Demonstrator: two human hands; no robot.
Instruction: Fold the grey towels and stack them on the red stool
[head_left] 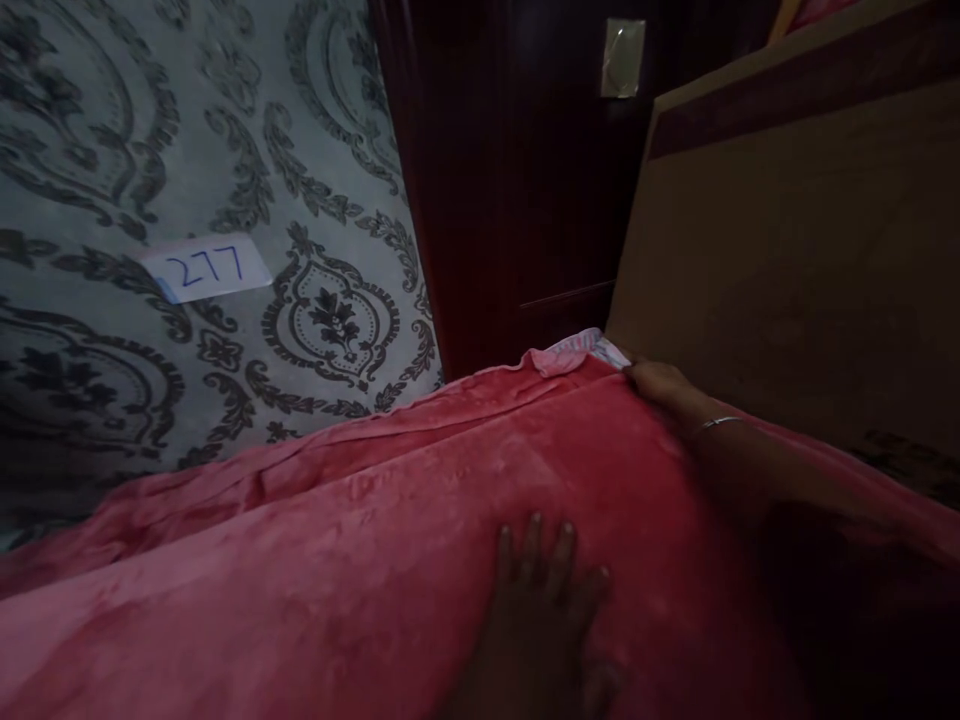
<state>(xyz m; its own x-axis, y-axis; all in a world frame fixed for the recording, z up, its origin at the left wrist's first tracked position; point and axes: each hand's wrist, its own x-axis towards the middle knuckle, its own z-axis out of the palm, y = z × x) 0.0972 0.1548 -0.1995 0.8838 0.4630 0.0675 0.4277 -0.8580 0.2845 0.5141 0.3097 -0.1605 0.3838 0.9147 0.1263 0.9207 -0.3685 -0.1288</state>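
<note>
A red plush blanket (420,530) covers a bed-like surface in front of me, with a raised fold running along its far side. My left hand (536,620) lies palm down on the blanket, fingers spread, holding nothing. Stretched out to the far right corner, my right hand (664,385) has its fingers closed at the blanket's edge; the fingertips are partly hidden. Just beside those fingers, a striped pale cloth (592,345) peeks out from under the blanket. A thin bangle (720,422) circles my right wrist.
Patterned wallpaper (330,300) with a paper label reading 277 (214,268) rises behind the left side. Dark red wooden furniture (517,180) stands at the far end, bearing a small shiny plate (623,58). A large cardboard sheet or box (795,250) borders the right side.
</note>
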